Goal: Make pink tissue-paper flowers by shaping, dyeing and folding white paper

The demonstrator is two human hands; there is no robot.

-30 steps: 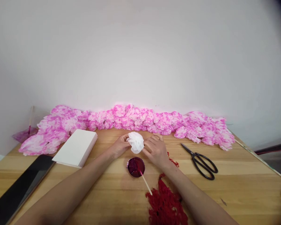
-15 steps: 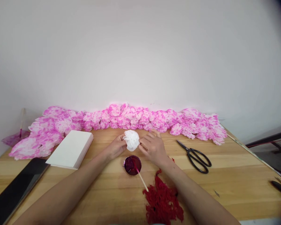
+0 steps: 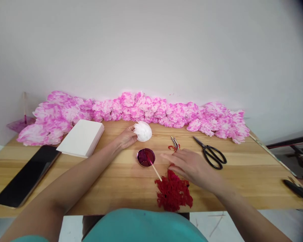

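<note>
My left hand [image 3: 127, 137] pinches a white ruffled flower [image 3: 143, 131] at its left edge, above the tabletop. The flower looks like thin paper or fabric. My right hand [image 3: 189, 164] is open and slightly blurred, with fingers stretched to the left and nothing visible in them. Below those fingers lies a heap of red thread [image 3: 174, 193]. Just beyond the hand are small metal pieces [image 3: 175, 144] with red scraps; their kind is unclear. Between my hands stands a small round pot of dark magenta liquid [image 3: 142, 158], a wooden stick [image 3: 156, 171] leaning in it.
Pink-and-white flowers [image 3: 141, 107] line the wall. On the left lie a white paper stack [image 3: 80, 137], a black phone [image 3: 27, 176] and a purple-stained bag [image 3: 20, 125] with an upright stick. Black-handled scissors [image 3: 213, 156] lie right. Another dark-handled tool [image 3: 296, 188] sits near the right edge.
My right hand has left the white flower and moved right and down over the red thread. The left hand still holds the flower. The view has tilted downward.
</note>
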